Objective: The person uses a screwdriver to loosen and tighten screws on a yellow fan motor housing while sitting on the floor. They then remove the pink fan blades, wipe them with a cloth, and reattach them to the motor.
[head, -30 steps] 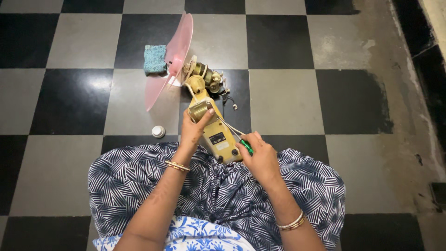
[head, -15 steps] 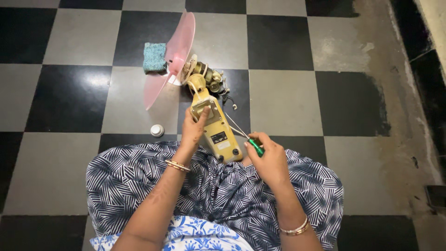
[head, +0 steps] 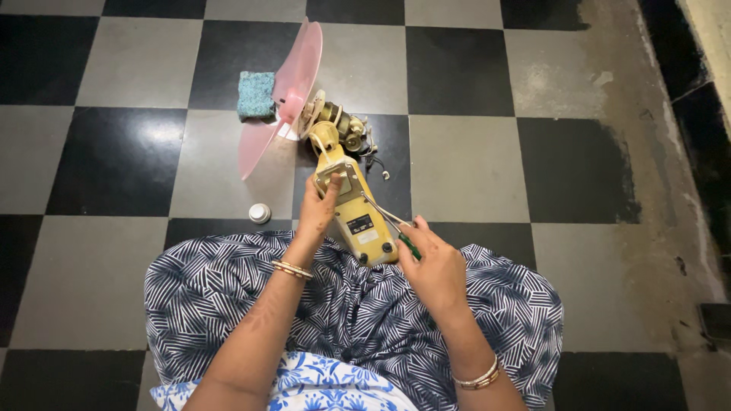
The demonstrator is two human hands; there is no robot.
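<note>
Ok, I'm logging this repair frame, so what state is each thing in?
Fan body: lying on the floor and lap, motor exposed, no guard.
Pink blade: mounted, tilted on edge.
Screwdriver: held, tip against the fan body.
Left hand: gripping the fan body.
Right hand: closed on the screwdriver.
White cap: loose on the floor.
Blue sponge: lying flat.

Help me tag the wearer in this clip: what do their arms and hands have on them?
Both forearms are bare, with no sleeves or gloves. The left hand has thin gold-coloured bangles at the wrist; the right hand has a similar gold and pale bangle set. Rings cannot be made out.
</note>
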